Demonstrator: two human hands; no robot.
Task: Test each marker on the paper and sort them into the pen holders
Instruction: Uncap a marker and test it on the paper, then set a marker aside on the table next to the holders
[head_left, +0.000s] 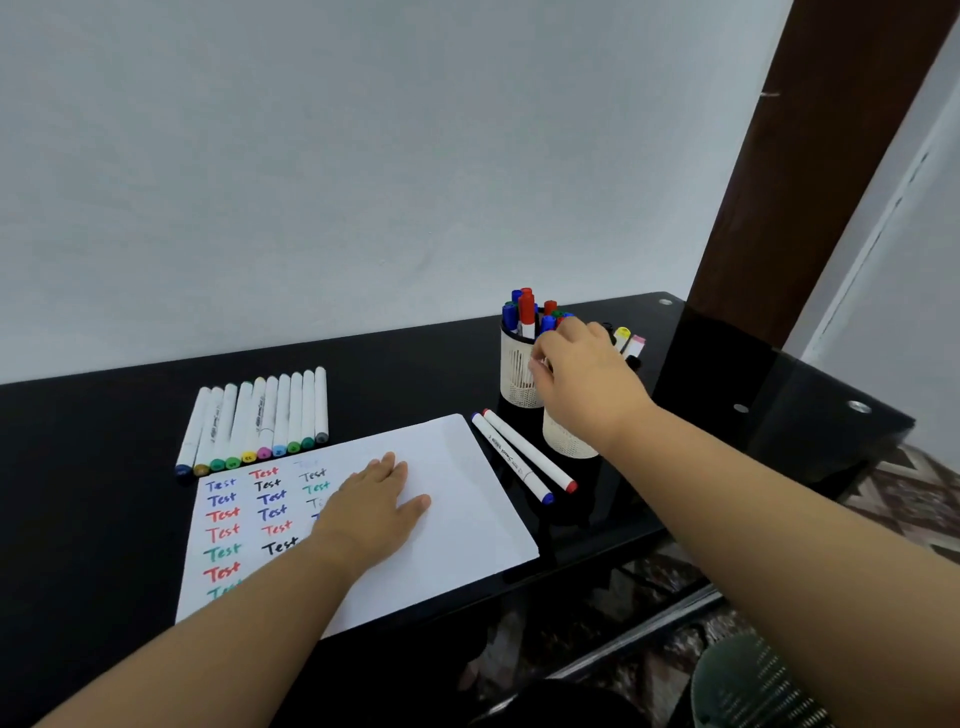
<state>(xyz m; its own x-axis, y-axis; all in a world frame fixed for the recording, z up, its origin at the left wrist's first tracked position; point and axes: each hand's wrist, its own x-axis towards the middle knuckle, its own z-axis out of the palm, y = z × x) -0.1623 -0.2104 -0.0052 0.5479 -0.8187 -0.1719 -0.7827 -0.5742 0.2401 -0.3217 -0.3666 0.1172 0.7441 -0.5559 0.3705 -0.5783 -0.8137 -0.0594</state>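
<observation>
Two hands are out over the black counter (104, 415) as we look down. Our left hand (371, 506) lies flat on the white paper (467, 519), fingers straight and spread, pressing the sheet down and holding nothing. The paper sits near the counter's front edge, and its left part carries columns of the word "Test" in blue, red, black and green. Our right hand (582, 374) reaches over the two pen holders at the back right; its fingers curl downward in front of the far holder (514, 374), but we cannot tell whether that grip has a marker in it. The far holder is packed with upright red, blue and green capped markers. The near holder (563, 439), a pale mesh cup, stands just under our right wrist, and a yellow and a pink marker end (628, 338) poke out behind the hand. Between the paper and the holders lie two white markers (524, 457) side by side, one red-capped, one blue-capped. Behind the paper's left corner a row of white markers (260, 415) lies close together, coloured ends toward us.
</observation>
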